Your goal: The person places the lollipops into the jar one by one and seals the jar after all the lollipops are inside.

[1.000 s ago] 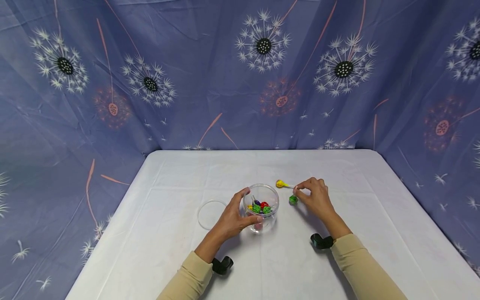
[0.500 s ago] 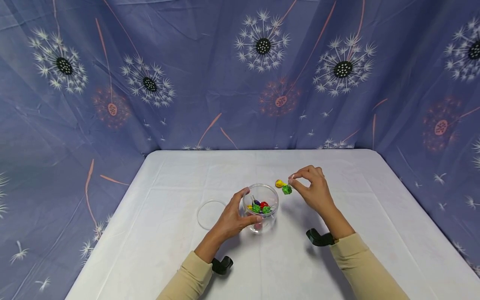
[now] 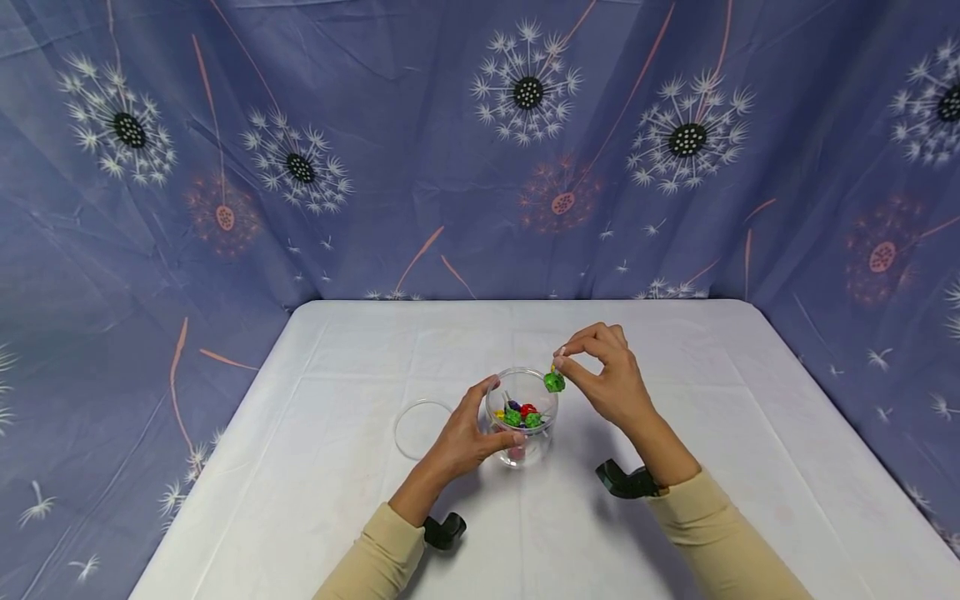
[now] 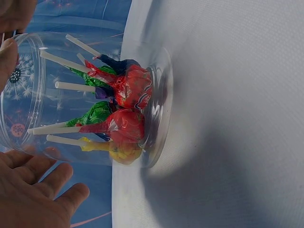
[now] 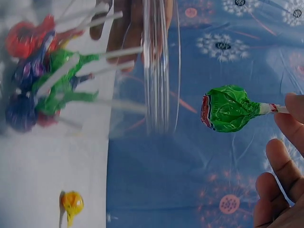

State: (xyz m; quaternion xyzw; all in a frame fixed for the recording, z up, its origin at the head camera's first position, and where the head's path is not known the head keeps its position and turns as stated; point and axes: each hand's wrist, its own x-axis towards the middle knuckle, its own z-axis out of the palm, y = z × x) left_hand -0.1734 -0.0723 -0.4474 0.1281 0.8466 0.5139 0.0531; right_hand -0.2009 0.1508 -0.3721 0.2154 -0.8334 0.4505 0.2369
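Pinching a green lollipop [image 3: 554,382] by its stick with the right hand [image 3: 600,377], right above the rim of the clear jar [image 3: 522,414]. Left hand [image 3: 467,435] cupped round the jar's side, steadying it on the desk [image 3: 675,517]. Yellow lollipop [image 5: 71,203] mostly hidden behind the right hand's fingers, only clear from the wrist view. Jar lid [image 3: 420,427] just left of the left hand, hard to make out.

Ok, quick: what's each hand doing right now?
Left hand: grips the clear jar.
Right hand: pinches the green lollipop by its stick.
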